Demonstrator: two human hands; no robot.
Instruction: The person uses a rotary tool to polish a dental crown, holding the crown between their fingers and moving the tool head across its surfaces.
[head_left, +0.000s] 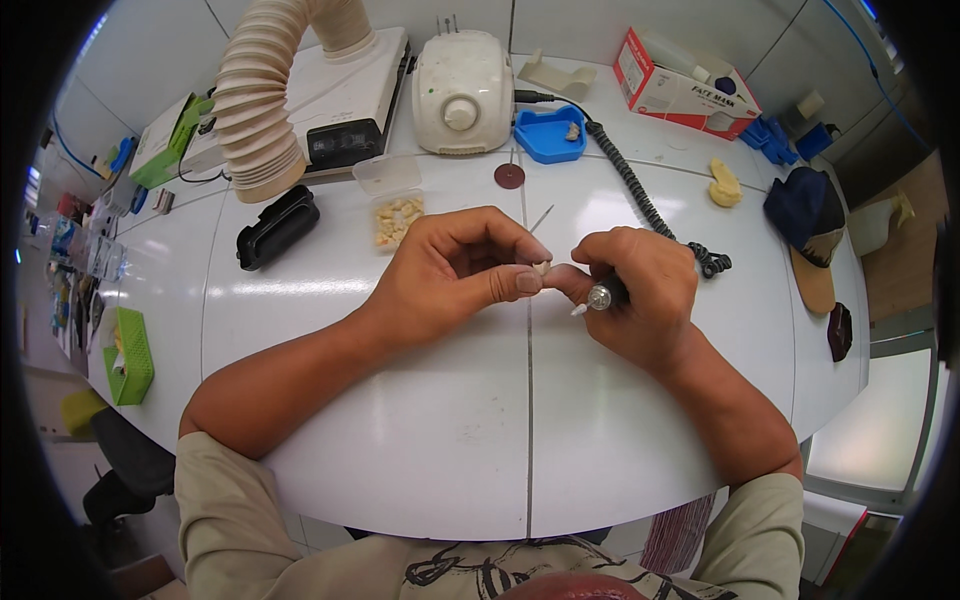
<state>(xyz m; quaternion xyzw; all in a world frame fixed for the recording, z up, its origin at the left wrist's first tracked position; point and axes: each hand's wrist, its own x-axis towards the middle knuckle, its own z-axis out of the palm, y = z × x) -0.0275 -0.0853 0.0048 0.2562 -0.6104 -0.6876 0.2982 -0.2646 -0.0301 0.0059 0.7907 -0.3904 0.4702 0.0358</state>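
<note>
My left hand (440,262) pinches a small cream-coloured tooth (542,268) between thumb and fingertips. My right hand (645,290) is wrapped round a rotary handpiece (600,297), whose metal nose carries a small white pointed tip (579,309). The tip points down to the left, apart from the tooth. One finger of the right hand reaches to the left fingertips and touches at the tooth. Just beyond the hands lies a thin metal bur (543,217). An opened clear box (386,240) of loose teeth stands past my left hand.
At the back stand a white control unit (462,95), a blue tray (550,140) and a face mask box (680,85). A coiled cord (640,180) runs behind my right hand. A ribbed hose (258,110), black case (278,226), brown disc (509,176) and cap (808,230) surround the workspace.
</note>
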